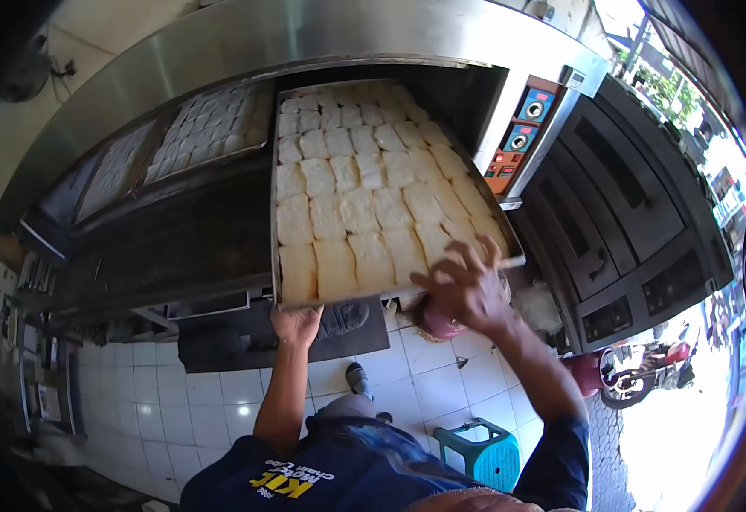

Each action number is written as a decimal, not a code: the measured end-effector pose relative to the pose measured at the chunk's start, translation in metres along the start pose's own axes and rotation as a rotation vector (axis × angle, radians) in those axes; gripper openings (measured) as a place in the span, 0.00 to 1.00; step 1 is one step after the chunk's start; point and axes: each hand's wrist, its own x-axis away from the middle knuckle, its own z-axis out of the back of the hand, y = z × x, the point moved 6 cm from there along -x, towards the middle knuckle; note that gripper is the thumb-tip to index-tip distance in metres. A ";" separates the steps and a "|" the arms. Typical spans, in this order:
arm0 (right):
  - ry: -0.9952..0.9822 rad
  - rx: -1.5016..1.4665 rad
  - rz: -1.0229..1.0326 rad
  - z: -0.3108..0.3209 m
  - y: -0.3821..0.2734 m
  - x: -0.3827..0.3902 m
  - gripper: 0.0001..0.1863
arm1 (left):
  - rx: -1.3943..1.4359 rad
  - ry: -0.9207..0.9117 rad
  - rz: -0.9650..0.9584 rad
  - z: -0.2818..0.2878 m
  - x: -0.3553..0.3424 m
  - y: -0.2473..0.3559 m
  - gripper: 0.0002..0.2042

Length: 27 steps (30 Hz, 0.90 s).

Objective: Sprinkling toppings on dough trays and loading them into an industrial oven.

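A large metal baking tray (274,239) juts out from the oven opening. Rows of pale rectangular pastry or bread pieces (358,210) lie packed close together on it. My left hand (297,323) supports the tray at its near left corner, the fingers mostly hidden beneath it. Above the tray's near right part, my right hand (468,288) has its fingers bent and spread apart. Nothing shows between those fingers, and whether a fingertip touches the pieces is unclear.
More filled trays (211,128) sit inside the oven (339,34) at the left. The control panel (520,136) is right of the opening, beside dark oven doors (612,196). A teal stool (492,456) stands near me on the tiled floor. A motorcycle (646,375) is outside.
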 end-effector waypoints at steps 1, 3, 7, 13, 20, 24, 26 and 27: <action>0.005 -0.027 0.011 -0.009 0.012 -0.019 0.11 | 0.009 -0.031 0.004 -0.001 0.001 0.000 0.19; 0.014 -0.010 0.045 -0.041 0.038 -0.047 0.11 | 0.022 -0.085 0.013 -0.001 0.003 -0.002 0.20; -0.021 -0.006 0.085 -0.080 0.073 -0.093 0.10 | 0.032 -0.091 -0.018 -0.002 0.014 -0.011 0.21; -0.002 0.229 0.072 -0.139 0.133 -0.138 0.07 | 0.018 0.126 -0.081 -0.030 0.032 -0.035 0.23; -0.149 0.327 0.068 -0.173 0.133 -0.191 0.07 | 0.016 0.044 -0.155 -0.023 0.041 -0.020 0.24; -0.216 0.178 0.052 -0.170 0.110 -0.215 0.05 | 0.108 -0.159 -0.221 -0.022 0.043 0.008 0.27; -0.172 0.254 0.187 -0.130 0.079 -0.205 0.07 | 0.077 -0.115 -0.230 -0.028 0.046 0.015 0.28; -0.174 0.244 0.189 -0.107 0.068 -0.196 0.07 | 0.047 -0.069 -0.260 -0.032 0.050 0.023 0.29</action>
